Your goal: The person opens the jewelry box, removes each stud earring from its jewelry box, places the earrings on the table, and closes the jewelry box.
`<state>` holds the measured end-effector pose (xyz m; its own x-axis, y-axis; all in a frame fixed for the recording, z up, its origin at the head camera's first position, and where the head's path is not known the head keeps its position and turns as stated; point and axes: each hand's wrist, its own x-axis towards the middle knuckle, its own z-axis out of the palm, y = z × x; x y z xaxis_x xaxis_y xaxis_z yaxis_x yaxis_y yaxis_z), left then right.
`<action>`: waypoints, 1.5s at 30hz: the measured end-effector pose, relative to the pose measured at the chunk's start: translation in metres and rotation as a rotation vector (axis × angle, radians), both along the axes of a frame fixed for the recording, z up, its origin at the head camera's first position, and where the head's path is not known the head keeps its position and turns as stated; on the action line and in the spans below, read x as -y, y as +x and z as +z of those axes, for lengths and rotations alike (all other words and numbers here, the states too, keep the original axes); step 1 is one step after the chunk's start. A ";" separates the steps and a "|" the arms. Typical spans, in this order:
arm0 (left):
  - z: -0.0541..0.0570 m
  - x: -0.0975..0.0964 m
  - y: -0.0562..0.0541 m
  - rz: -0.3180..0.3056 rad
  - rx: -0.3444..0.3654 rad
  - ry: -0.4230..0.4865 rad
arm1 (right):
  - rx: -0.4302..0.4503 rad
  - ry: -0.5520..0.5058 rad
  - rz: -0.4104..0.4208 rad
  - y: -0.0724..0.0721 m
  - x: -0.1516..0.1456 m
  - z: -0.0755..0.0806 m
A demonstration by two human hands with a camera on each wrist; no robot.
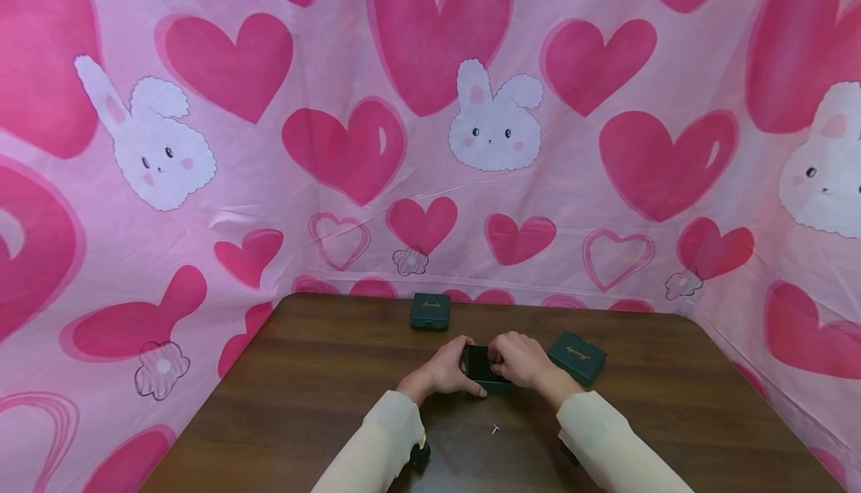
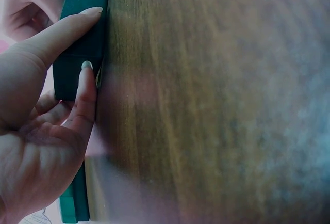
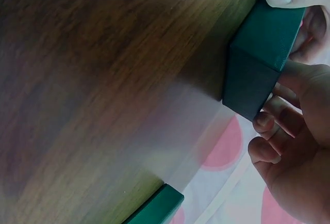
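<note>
A dark green jewelry box (image 1: 496, 385) with a black inside sits on the table, its top uncovered. My left hand (image 1: 447, 366) grips its left end, thumb along the near side (image 2: 81, 41). From the right my right hand (image 1: 521, 358) reaches over the opening with bent fingers. Its fingertips are at the black inside, and I cannot tell whether they pinch something small. In the right wrist view, the other fingers (image 3: 281, 123) of this hand curl beside the box's end (image 3: 251, 82). A tiny silvery piece (image 1: 495, 429) lies on the table in front of the box.
A closed green box (image 1: 430, 311) with gold lettering stands at the table's back edge. Another green box (image 1: 578, 358), lettered upside down, lies right of my right hand. A pink cloth (image 1: 491, 194) with hearts and rabbits hangs behind the brown wooden table (image 1: 323, 373).
</note>
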<state>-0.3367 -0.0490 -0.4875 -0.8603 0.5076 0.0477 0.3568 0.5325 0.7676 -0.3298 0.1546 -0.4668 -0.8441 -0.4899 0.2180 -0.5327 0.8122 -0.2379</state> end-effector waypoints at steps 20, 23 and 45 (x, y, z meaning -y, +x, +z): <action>-0.003 0.001 -0.002 0.002 -0.010 -0.012 | -0.020 -0.019 0.012 0.002 0.000 -0.001; -0.002 0.002 -0.002 0.007 0.003 -0.010 | -0.016 -0.030 0.007 0.001 -0.001 -0.002; -0.004 0.001 -0.003 0.009 0.009 -0.014 | 0.080 -0.066 -0.064 0.003 0.001 0.002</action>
<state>-0.3397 -0.0500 -0.4913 -0.8652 0.5002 0.0331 0.3452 0.5465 0.7630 -0.3268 0.1534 -0.4650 -0.8892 -0.4211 0.1785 -0.4574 0.8253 -0.3312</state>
